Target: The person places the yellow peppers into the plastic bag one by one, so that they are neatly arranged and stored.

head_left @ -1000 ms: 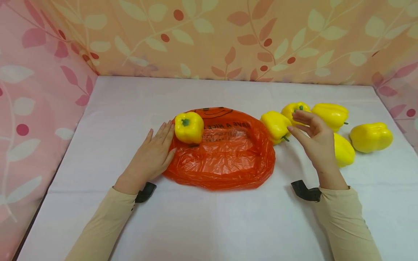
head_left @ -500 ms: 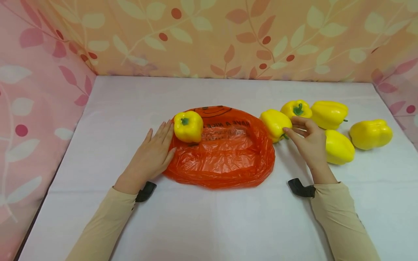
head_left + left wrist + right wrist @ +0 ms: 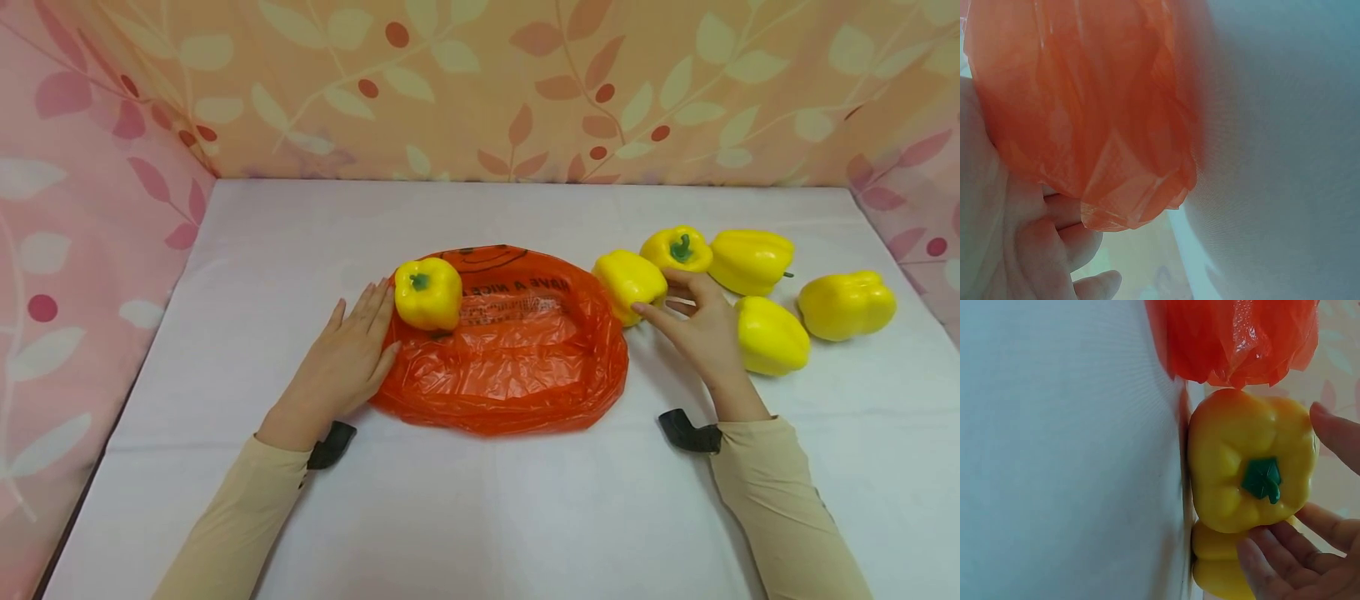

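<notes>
My left hand point(image 3: 341, 362), fingers straight, lies against the left side of a red plastic bag point(image 3: 495, 367). In the left wrist view the bag point(image 3: 1085, 112) hides part of its fingers. A yellow bell pepper point(image 3: 431, 296) with a green stem sits on the bag's left part, beside the left fingertips. My right hand point(image 3: 697, 333) holds another yellow bell pepper point(image 3: 628, 283) at the bag's right edge, thumb on the near side and fingers on the far right side. In the right wrist view this pepper's green stem point(image 3: 1263, 480) faces the camera.
Several more yellow bell peppers lie right of the right hand: one upright point(image 3: 677, 248), one on its side behind point(image 3: 752, 261), one near the wrist point(image 3: 772, 336), one farthest right point(image 3: 847, 306). White cloth point(image 3: 495, 508) covers the table; patterned curtains point(image 3: 450, 92) stand behind.
My right hand has come down and left onto the bell pepper nearest the bag, thumb and fingers closing about it. The left hand has stayed against the bag.
</notes>
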### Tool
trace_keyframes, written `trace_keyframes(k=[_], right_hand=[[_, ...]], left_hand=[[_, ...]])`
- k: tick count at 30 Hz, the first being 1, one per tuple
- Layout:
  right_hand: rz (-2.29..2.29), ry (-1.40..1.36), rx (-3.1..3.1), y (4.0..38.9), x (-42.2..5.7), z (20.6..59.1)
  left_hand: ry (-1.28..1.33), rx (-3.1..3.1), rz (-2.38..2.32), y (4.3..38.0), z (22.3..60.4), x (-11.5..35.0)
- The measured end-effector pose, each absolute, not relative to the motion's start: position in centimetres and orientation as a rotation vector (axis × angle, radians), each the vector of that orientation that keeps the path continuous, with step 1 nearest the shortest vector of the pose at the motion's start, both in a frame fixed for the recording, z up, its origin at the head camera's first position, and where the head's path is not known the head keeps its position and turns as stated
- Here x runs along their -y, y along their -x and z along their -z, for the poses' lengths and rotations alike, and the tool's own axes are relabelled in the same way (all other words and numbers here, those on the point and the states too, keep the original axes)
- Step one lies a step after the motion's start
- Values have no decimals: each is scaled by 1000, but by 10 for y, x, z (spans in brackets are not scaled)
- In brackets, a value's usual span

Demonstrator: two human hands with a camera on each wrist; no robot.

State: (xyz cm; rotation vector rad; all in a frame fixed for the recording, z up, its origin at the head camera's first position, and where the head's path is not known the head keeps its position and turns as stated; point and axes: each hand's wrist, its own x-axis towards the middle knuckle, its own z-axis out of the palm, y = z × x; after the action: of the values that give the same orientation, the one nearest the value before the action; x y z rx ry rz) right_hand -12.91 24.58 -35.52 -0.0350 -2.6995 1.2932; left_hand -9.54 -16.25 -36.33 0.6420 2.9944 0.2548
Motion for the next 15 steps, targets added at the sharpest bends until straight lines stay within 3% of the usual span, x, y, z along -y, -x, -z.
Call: trace_keyframes(k=[15], right_hand=[[-1336,-18,2827,132,-249,360]], left_hand=[[-647,-3002,-264,95,364,163]])
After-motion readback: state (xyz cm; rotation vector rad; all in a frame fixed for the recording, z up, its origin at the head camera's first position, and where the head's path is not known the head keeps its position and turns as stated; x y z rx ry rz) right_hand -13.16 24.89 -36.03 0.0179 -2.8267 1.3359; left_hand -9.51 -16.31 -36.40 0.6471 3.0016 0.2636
